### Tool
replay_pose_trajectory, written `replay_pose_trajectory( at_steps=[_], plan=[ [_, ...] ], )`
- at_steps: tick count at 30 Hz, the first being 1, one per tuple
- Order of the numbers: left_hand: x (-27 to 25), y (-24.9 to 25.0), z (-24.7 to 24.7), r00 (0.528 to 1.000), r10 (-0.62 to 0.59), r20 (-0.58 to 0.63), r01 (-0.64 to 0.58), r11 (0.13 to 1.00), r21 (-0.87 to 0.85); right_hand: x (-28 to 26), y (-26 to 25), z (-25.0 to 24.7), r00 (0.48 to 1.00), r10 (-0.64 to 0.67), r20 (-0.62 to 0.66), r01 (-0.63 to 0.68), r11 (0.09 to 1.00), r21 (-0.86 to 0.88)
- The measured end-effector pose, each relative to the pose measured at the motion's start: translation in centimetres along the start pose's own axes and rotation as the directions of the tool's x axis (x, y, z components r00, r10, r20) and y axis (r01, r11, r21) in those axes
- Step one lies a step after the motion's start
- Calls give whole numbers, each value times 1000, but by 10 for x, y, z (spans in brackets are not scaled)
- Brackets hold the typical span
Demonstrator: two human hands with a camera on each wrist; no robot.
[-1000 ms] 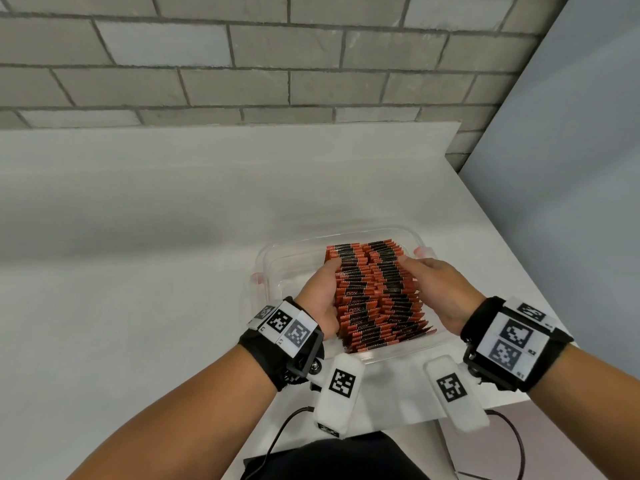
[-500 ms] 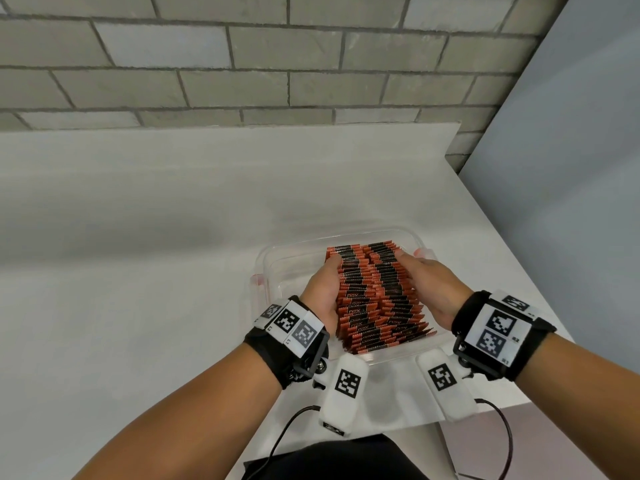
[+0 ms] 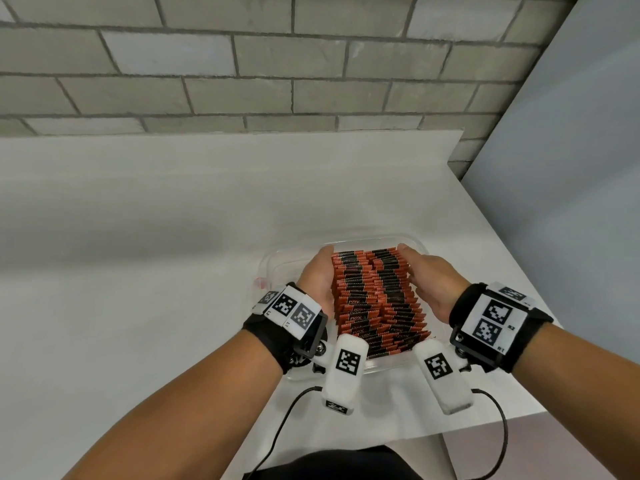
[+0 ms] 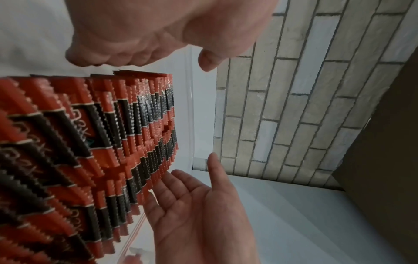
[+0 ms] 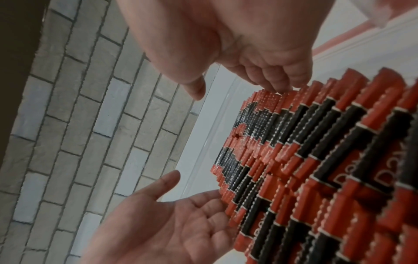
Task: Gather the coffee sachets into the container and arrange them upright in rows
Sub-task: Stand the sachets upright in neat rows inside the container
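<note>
Left hand [image 3: 317, 282] fingers [image 4: 178, 185] are held straight and relaxed, flat against the left flank of the coffee sachets [image 3: 375, 303], thumb lifted apart; nothing is gripped. Right hand [image 3: 429, 284] fingers [image 5: 278, 82] are likewise extended, only slightly bent, tips laid on the right flank of the block, thumb apart and nothing pinched. The sachets, red and black, are packed on edge in two rows side by side, the rows leaning a little, inside the clear container [image 3: 277, 268]. The far container wall is seen just beyond the fingertips in both wrist views, with a gap left between it and the far end of the rows. The near container edge is partly hidden by the wrist cameras [image 3: 343, 370] with printed markers. The container is set near the right front corner of the white table [image 3: 138, 271]. A grey brick wall [image 3: 277, 64] is seen behind the table, and a plain grey panel [image 3: 571, 168] at the right. Both palms are turned inward facing each other, wrists level, forearms converging from the near edge. Black cables [image 3: 277, 431] are trailed off the wrist units toward the body.
</note>
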State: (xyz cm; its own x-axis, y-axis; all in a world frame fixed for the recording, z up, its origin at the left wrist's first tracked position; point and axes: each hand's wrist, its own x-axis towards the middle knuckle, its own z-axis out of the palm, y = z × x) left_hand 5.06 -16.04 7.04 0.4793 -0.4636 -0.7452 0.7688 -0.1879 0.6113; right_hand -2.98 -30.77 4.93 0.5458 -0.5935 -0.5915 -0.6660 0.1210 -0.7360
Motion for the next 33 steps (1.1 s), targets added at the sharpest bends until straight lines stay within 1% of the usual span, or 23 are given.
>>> replay_pose_trajectory(
  at_steps=[2,3,6,8,9,11,14,17,21,24,29,33],
  plan=[
    [1,4,-1,1000,19,-19,-19,1000,11,1,-2,2,1000,2,7,-2,1000,-8],
    [-1,6,0,999,0,-32,0,1000,1,2,-3,2,1000,5,5,-5,1000,-21],
    [2,7,2,999,-45,-17,44,998,-45,6,-5,1,1000,-10,-12,10,1000,-25],
    [2,5,3,998,-43,-35,42,999,-35,8,-5,2,999,-17,-41,16,1000,-23],
    [2,4,3,999,-31,-29,30,999,-32,10,-5,3,999,-14,-45,13,1000,-23],
    [6,2,4,999,-47,-13,46,997,-61,11,-5,7,999,-9,-36,8,999,-36],
    [9,1,5,998,-58,23,61,990,-131,12,-6,8,999,-14,-29,13,999,-33],
    [14,-1,4,998,-54,11,55,991,-120,13,-5,5,999,-11,-46,10,1000,-7],
    [11,-1,6,998,-47,30,51,989,-139,12,-7,6,1000,-7,-18,6,1000,-15],
    [10,-1,6,999,-34,21,37,990,-137,12,-10,5,999,7,-34,-5,999,39],
    [10,-1,9,999,-31,44,37,989,-141,9,-14,8,999,31,-9,-31,999,6],
    [8,-2,7,999,-25,37,30,992,-122,6,-15,6,1000,27,-10,-27,999,31]
  ],
)
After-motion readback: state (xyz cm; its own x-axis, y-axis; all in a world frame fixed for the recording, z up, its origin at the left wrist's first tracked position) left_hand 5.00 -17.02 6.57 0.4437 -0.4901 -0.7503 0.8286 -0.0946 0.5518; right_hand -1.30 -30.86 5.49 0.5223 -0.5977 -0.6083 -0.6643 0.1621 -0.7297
